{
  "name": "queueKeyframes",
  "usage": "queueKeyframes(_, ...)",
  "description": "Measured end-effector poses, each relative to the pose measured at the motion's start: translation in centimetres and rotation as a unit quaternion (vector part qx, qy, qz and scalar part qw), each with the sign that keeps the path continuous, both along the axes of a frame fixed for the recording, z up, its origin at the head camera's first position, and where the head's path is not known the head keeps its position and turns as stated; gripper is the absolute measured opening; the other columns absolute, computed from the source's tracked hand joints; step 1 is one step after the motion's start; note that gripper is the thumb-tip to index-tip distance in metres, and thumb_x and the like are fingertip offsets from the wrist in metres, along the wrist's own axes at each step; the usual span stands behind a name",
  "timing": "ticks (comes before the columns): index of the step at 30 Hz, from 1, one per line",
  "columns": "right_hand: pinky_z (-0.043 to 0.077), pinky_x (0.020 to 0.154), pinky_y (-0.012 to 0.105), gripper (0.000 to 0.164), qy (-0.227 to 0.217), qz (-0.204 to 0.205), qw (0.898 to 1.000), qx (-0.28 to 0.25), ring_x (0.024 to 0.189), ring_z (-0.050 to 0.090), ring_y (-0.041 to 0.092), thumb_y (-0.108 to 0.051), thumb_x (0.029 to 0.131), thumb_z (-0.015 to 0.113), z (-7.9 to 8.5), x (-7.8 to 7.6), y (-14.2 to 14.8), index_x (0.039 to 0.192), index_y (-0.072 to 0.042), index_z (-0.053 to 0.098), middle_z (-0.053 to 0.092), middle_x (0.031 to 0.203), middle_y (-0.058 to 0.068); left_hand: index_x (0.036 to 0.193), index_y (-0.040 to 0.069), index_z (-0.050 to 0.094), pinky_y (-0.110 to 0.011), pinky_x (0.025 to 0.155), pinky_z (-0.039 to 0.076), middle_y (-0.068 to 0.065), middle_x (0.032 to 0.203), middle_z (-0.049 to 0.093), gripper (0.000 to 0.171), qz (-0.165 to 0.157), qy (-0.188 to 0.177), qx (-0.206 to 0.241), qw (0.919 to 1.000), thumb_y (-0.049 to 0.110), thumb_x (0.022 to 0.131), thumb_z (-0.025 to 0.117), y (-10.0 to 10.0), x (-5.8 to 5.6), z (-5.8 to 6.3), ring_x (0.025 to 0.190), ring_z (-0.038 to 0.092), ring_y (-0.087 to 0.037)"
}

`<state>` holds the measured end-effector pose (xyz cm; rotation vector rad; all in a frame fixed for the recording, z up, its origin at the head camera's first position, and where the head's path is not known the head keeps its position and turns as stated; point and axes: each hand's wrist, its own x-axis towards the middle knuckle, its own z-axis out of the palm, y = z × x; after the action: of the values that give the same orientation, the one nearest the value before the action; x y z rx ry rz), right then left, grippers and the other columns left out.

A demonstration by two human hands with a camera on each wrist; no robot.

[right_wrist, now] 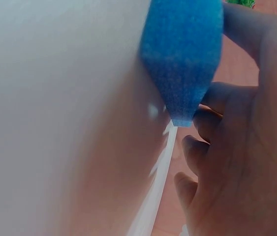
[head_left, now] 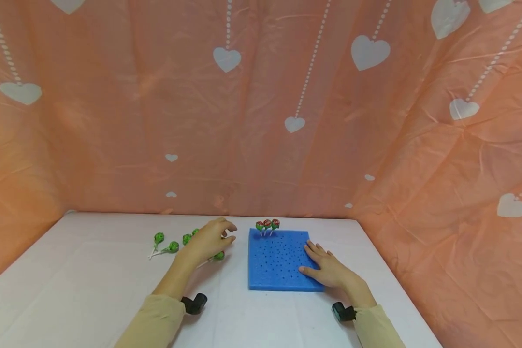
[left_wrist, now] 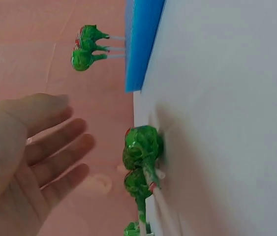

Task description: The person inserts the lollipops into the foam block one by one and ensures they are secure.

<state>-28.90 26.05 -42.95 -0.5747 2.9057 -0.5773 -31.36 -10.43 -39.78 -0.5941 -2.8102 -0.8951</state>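
Observation:
Three lollipops (head_left: 267, 224) in green and red wrappers stand with their sticks in the back left edge of a blue foam block (head_left: 278, 261). My left hand (head_left: 210, 239) hovers over the loose lollipops left of the block, fingers relaxed and apart, holding nothing. Below it lies a green-wrapped lollipop (left_wrist: 143, 147), its stick toward the wrist in the left wrist view. My right hand (head_left: 328, 268) rests on the right side of the foam with its fingers spread; in the right wrist view the fingers (right_wrist: 209, 123) lie along the foam's edge.
More loose lollipops (head_left: 172, 247) lie on the white tablecloth (head_left: 91, 280) left of my left hand, several of them partly behind it. An orange curtain (head_left: 261, 169) with white hearts hangs behind the table and along its sides. A dark wrist camera (head_left: 194, 304) sits on my left forearm.

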Motion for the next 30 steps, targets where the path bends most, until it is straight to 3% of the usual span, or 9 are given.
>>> queueKeyframes(4,0.012,0.124,0.065,0.082,0.000,-0.002,1.000,0.003,0.157,0.013,0.044,-0.049,0.101,0.061,0.1,0.0,0.0,0.161,0.000,0.032,0.022,0.170,0.019,0.118,0.004,0.075,-0.041,0.087,0.059,-0.008,0.111,0.072,0.023,-0.007,-0.038,-0.026,0.9989,0.010,0.095,0.074,-0.4,0.2,0.2,0.098,0.068,-0.022)
queueKeyframes(13,0.011,0.124,0.065,0.081,0.001,0.000,1.000,0.002,0.157,0.014,0.044,-0.048,0.102,0.061,0.5,0.0,-0.1,0.160,0.000,0.032,0.022,0.170,0.019,0.107,0.009,0.079,-0.043,0.087,0.057,-0.003,0.103,0.075,0.018,-0.008,-0.064,-0.078,0.9948,0.005,0.090,0.077,-1.1,0.8,0.1,0.096,0.068,-0.019)
queueKeyframes(30,0.012,0.124,0.065,0.081,0.000,-0.002,1.000,0.007,0.157,0.014,0.044,-0.048,0.102,0.061,0.2,-0.1,0.0,0.160,0.000,0.033,0.023,0.170,0.019,0.092,0.008,0.078,-0.037,0.077,0.057,0.000,0.091,0.072,0.009,-0.014,-0.081,-0.064,0.9945,0.000,0.089,0.079,-1.1,1.3,-0.2,0.086,0.064,-0.016)
